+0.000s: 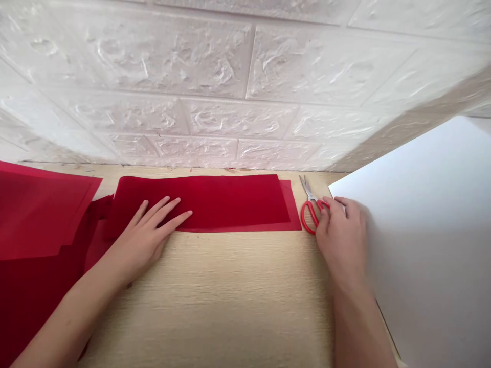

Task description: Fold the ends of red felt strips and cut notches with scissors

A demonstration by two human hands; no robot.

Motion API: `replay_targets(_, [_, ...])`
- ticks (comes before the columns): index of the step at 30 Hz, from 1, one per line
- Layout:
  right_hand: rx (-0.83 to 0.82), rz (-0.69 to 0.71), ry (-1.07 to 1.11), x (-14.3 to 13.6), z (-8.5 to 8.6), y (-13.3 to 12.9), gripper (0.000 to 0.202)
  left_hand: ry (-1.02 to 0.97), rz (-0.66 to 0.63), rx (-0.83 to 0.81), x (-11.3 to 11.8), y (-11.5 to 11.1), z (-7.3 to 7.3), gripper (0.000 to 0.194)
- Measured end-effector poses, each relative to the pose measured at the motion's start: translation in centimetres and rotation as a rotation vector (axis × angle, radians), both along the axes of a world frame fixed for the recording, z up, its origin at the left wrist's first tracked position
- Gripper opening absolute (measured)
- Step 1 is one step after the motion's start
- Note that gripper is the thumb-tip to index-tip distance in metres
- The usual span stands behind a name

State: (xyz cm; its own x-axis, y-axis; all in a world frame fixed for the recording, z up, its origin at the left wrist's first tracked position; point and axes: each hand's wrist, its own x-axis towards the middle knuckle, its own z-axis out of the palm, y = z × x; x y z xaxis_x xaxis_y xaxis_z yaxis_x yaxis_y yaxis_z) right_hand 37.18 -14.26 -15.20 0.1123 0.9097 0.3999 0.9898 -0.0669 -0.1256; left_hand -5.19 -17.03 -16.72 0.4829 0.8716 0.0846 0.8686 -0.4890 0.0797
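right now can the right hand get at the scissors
Probably yes. The right hand already has its fingers at the red handles of the scissors, which lie flat on the table beside the folded red paper. Nothing lies between them.

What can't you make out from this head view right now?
- Scissors: the right hand covers part of the red handles, so the grip is unclear.
- Right hand: motion-blurred at its right edge.
- Red sheets at left: cut off by the frame's left edge; their number is unclear.
- Red strip: the left hand lies flat on its left end, hiding that part.
- White board: runs out of frame at right.
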Motion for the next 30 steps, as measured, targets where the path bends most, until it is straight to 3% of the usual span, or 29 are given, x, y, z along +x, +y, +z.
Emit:
replay_targets(3, [0.095, 0.201, 0.105, -1.0, 0.5, 0.2, 0.028, -0.011, -0.025, 0.039, 0.8, 0.1, 0.6, 0.053])
replay_targets(7, [-0.067, 0.494, 0.107, -3.2, 0.8, 0.1, 0.028, -0.023, -0.074, 0.038, 4.2, 0.5, 1.8, 0.051])
replay_targets(10, [-0.162, 0.583, 0.023, -4.3, 0.6, 0.0, 0.030, -0.028, -0.071, 0.001, 8.0, 1.3, 2.2, 0.054])
replay_targets(14, [-0.122, 0.546, -0.012, -3.9, 0.4, -0.1, 0.025, -0.040, -0.074, -0.042, 10.8, 2.7, 1.6, 0.056])
replay_targets(17, [-0.070, 0.481, -0.037, -3.1, 0.5, -0.2, 0.017, -0.023, -0.053, -0.024, 10.1, 3.4, 0.8, 0.053])
replay_targets(22, [-0.128, 0.453, 0.014, -2.5, 0.8, -0.6, 0.016, -0.020, -0.006, 0.017, 8.2, 3.6, -0.1, 0.051])
replay_targets(30, [-0.148, 0.401, -0.013, -2.2, 0.7, -0.4, 0.016, -0.098, -0.046, 0.114, 8.9, 3.0, -0.2, 0.041])
